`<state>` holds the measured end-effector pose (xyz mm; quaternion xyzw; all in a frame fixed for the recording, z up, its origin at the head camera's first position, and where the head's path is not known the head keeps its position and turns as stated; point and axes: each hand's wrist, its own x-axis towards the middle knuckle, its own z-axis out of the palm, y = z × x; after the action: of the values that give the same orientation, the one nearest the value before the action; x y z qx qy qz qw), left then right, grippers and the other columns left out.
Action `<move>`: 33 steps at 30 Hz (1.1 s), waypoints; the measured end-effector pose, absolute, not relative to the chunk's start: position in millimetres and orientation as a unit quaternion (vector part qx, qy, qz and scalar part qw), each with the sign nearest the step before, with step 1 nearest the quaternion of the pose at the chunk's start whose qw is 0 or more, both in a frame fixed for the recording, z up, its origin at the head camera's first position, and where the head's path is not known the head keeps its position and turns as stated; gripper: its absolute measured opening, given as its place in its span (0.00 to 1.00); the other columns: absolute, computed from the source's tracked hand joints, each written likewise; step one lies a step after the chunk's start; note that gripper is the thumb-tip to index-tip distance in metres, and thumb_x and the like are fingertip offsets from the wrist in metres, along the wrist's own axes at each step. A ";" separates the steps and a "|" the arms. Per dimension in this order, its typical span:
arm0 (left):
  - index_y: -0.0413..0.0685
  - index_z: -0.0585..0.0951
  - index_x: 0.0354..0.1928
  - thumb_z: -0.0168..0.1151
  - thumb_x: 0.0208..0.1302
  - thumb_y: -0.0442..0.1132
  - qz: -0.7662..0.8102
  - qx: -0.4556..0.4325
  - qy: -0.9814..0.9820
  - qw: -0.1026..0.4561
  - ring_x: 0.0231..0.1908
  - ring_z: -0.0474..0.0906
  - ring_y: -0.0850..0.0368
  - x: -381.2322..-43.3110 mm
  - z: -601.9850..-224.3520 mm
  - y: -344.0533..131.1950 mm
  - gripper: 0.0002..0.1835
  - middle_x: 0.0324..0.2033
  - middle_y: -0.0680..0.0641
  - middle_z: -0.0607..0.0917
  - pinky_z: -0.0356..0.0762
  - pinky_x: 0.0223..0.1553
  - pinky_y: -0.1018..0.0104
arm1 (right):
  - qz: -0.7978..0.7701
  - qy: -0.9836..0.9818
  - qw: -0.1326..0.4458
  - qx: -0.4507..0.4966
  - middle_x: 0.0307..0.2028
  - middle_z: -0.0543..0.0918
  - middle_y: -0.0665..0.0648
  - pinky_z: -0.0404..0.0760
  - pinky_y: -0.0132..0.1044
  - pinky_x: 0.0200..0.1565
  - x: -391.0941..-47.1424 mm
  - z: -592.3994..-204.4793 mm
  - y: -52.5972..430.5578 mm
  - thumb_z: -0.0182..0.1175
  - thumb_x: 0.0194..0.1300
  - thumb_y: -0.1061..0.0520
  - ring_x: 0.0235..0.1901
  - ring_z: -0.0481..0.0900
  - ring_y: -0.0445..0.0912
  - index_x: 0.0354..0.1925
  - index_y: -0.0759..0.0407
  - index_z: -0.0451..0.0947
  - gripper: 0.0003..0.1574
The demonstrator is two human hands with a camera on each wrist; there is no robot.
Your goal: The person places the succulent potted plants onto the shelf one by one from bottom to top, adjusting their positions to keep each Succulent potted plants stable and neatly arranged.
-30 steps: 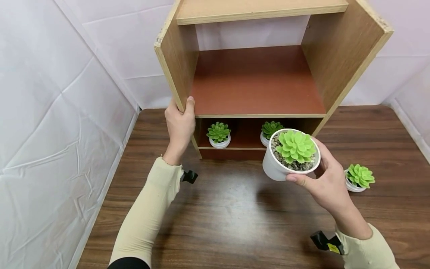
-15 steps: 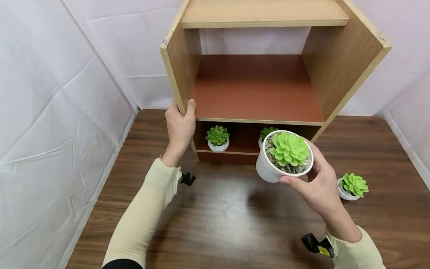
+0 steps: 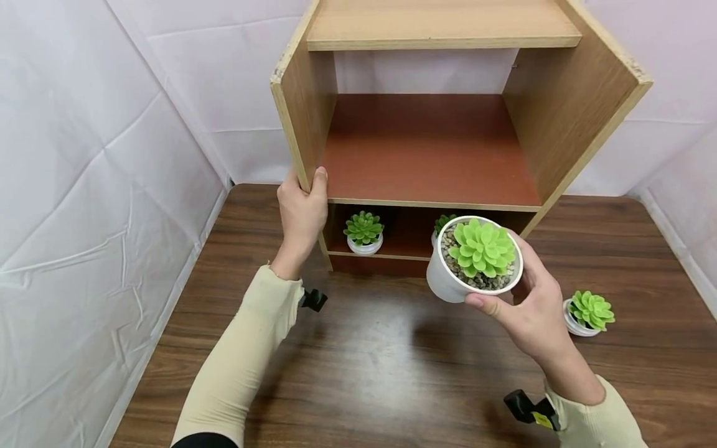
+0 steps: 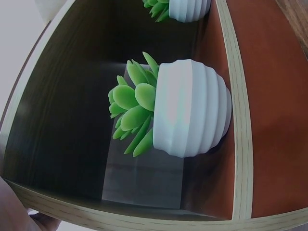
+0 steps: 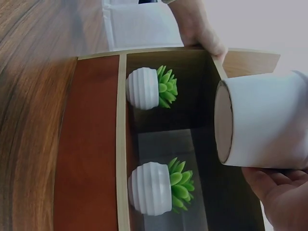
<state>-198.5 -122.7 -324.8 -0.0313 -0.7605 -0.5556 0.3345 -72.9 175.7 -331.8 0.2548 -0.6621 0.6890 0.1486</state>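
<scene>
My right hand (image 3: 538, 305) holds a smooth white pot with a light green artificial succulent (image 3: 483, 249) set in pebbles, raised in front of the wooden shelf unit (image 3: 431, 149). The thumb lies on the near rim; the other fingers are partly hidden behind the pot. With my left hand (image 3: 302, 208) I grip the front edge of the unit's left side panel. In the lower compartment stand two ribbed white pots with succulents: the left succulent (image 3: 364, 229), and the right succulent (image 5: 179, 185), which the held pot mostly covers in the head view.
Another small potted succulent (image 3: 589, 311) sits on the brown wooden table (image 3: 358, 386), right of the right hand. White sheeting (image 3: 101, 186) lines the left side and back. The middle shelf (image 3: 431, 152) is red-brown, below a pale upper board (image 3: 442, 28).
The held potted succulent has shifted slightly left with my right hand, covering more of the right pot in the lower compartment. The head view has tilted a little. My left hand keeps its grip.
</scene>
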 end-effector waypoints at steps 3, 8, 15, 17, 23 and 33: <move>0.43 0.73 0.27 0.58 0.68 0.36 -0.554 -0.028 -0.761 0.336 0.17 0.62 0.56 -198.4 -325.0 -122.6 0.10 0.15 0.48 0.67 0.60 0.22 0.64 | 0.692 -0.658 0.154 0.256 0.59 0.72 0.69 0.72 0.34 0.54 -73.7 -328.8 173.2 0.74 0.40 0.80 0.56 0.73 0.53 0.66 0.73 0.64 0.54; 0.42 0.74 0.28 0.58 0.67 0.36 -0.553 -0.030 -0.761 0.338 0.18 0.63 0.56 -200.1 -325.3 -122.3 0.10 0.15 0.48 0.68 0.61 0.24 0.64 | 0.699 -0.647 0.166 0.256 0.60 0.72 0.69 0.73 0.33 0.54 -76.6 -325.6 169.4 0.74 0.42 0.78 0.56 0.73 0.53 0.67 0.73 0.64 0.53; 0.42 0.74 0.28 0.58 0.68 0.36 -0.556 -0.030 -0.759 0.336 0.17 0.63 0.57 -198.6 -325.0 -123.0 0.09 0.15 0.48 0.68 0.62 0.24 0.64 | 0.702 -0.637 0.173 0.267 0.60 0.71 0.70 0.72 0.34 0.54 -80.6 -320.8 163.5 0.75 0.43 0.76 0.56 0.73 0.54 0.66 0.74 0.64 0.52; 0.42 0.74 0.28 0.58 0.68 0.36 -0.557 -0.028 -0.760 0.335 0.17 0.63 0.57 -198.4 -325.3 -123.2 0.09 0.15 0.48 0.68 0.61 0.23 0.64 | 0.701 -0.636 0.176 0.270 0.59 0.72 0.69 0.72 0.34 0.54 -81.1 -319.9 162.2 0.76 0.43 0.76 0.56 0.73 0.54 0.65 0.74 0.65 0.52; 0.43 0.74 0.29 0.57 0.69 0.37 -0.557 -0.032 -0.761 0.332 0.16 0.62 0.56 -197.3 -324.9 -122.7 0.10 0.15 0.47 0.69 0.61 0.22 0.64 | 0.704 -0.632 0.187 0.264 0.59 0.72 0.69 0.72 0.34 0.54 -82.3 -316.7 158.7 0.76 0.43 0.74 0.55 0.74 0.53 0.65 0.74 0.65 0.51; 0.44 0.72 0.26 0.57 0.68 0.38 -0.552 -0.024 -0.762 0.337 0.15 0.61 0.57 -196.9 -326.0 -122.3 0.11 0.14 0.48 0.67 0.60 0.21 0.64 | 0.700 -0.631 0.200 0.268 0.58 0.73 0.69 0.72 0.34 0.53 -85.8 -308.0 154.7 0.77 0.43 0.72 0.54 0.75 0.53 0.65 0.74 0.66 0.51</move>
<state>-196.9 -122.3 -326.0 -0.0239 -0.7624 -0.5522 0.3365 -85.8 154.7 -308.0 0.2683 -0.6312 0.6998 0.1995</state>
